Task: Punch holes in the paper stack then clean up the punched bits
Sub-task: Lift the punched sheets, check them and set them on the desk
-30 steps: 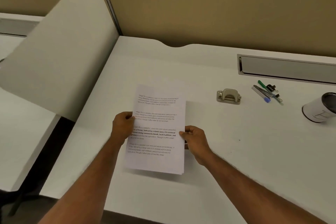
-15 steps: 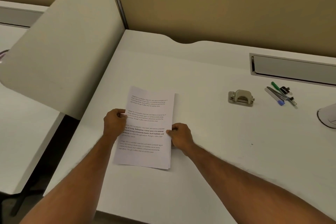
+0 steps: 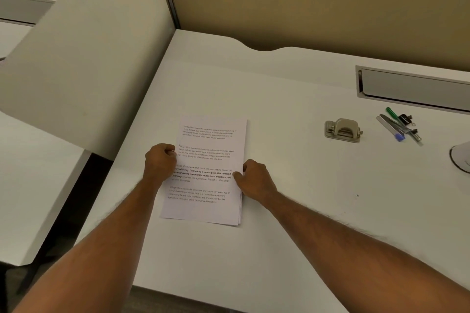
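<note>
A pale partition panel (image 3: pixel 84 63) stands along the left edge of the white table (image 3: pixel 292 211). Next comes the left hand (image 3: pixel 160 162), its fingers curled in, pinching the left long edge of the one stack of white printed paper sheets (image 3: pixel 207 157) about halfway along. The stack lies flat on the table toward its left side, nearer the front edge than the back, its long edges running roughly front to back and slightly tilted. Four blocks of printed text show on the top sheet. The sheet edges at the lower right corner of the stack are slightly fanned. The right hand (image 3: pixel 256 180) grips the right long edge opposite, thumb on top of the top sheet and fingers curled against the side of the stack; whether they reach under it I cannot tell. So the stack sits between the two hands, touched by both.

Well apart to the right, toward the table's right side, stands one beige metal hole punch (image 3: pixel 342 130). Just beside it further right lies a small cluster: one green pen (image 3: pixel 391 114), one grey pen with a blue cap (image 3: pixel 390 128), a slim silvery piece too blurred to name, and two black binder clips (image 3: pixel 406 119). Behind them a grey recessed cable tray (image 3: pixel 412 89) is set into the table near the back edge. At the right edge, one white cup (image 3: pixel 461 157) with a dark rim lies partly out of view; its contents cannot be seen.
</note>
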Demonstrator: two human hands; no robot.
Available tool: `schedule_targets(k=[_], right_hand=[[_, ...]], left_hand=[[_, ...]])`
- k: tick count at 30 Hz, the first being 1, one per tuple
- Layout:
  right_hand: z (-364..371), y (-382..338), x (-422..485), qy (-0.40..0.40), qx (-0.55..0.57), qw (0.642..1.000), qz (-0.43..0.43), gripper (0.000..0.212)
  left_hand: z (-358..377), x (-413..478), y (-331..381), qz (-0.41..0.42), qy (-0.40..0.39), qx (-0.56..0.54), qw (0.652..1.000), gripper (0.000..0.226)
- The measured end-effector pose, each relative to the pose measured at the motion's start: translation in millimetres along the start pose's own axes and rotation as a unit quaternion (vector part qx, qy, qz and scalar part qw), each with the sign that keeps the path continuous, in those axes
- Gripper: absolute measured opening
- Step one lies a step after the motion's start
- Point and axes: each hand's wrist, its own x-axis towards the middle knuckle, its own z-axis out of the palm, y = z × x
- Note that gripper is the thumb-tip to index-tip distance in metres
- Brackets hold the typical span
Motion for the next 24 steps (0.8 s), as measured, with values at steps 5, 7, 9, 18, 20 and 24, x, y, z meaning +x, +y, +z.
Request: schedule_targets(k=[5,7,9,18,20,24], right_hand=[[-12,-1,-1,-0.021,-0.080,0.997,-0.012,0.021],[-18,0,-1,-0.030,-0.094,0.995,-0.019,0.013],[-24,4,-2,-0.037,-0.100,0.994,-0.022,0.009],[-37,39,-25,0.005,-0.070,0.994,-0.086,0.029],[-42,52,-34,0.029,-0.079,0.990,-0.111,0.031],[-58,79,-49,0.063,-0.128,0.980,-0.142,0.038]], left_hand=[[1,-1,0,0.019,0.000,0.023,1.000,0.035],[1,-2,2,0.026,0.000,0.034,0.999,0.035],[2,-4,4,0.031,0.006,0.040,0.999,0.035],[22,-43,24,0.152,0.035,0.051,0.986,0.038],[34,-56,32,0.205,0.037,0.071,0.975,0.039],[60,-78,49,0.272,0.002,0.123,0.954,0.044]])
